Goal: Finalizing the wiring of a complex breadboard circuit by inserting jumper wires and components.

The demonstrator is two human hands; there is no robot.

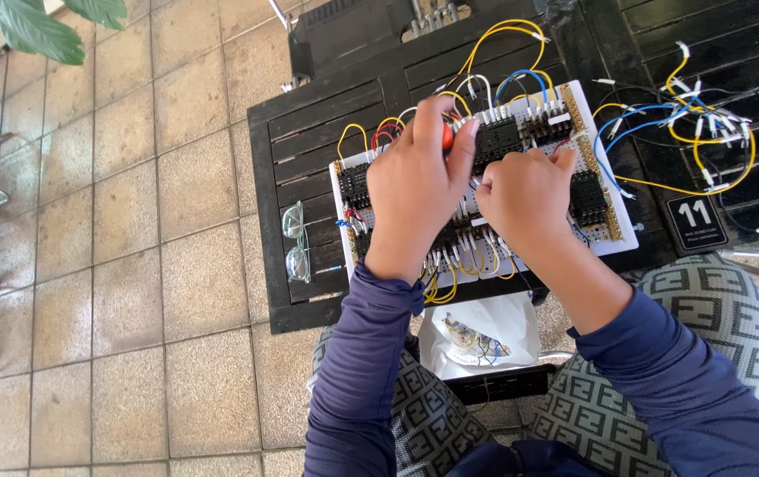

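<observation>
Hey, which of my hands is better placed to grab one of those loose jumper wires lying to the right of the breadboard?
Probably the right hand. It rests on the breadboard nearer the loose jumper wires, whereas the left hand is further off, gripping something orange over the board's middle.

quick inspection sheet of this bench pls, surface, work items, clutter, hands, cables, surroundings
surface: dark slatted wooden table.
job's things: white breadboard packed with black chips and jumper wires.
clutter: folded eyeglasses at the table's left; black number placard at the right; white plastic bag on the lap.
grippers: left hand on the board, fingers around a small orange thing; right hand pressing on the board's middle.
cables: loose pile of yellow, blue and black wires right of the board.
surroundings: tan tiled floor; green plant leaves at top left.
</observation>
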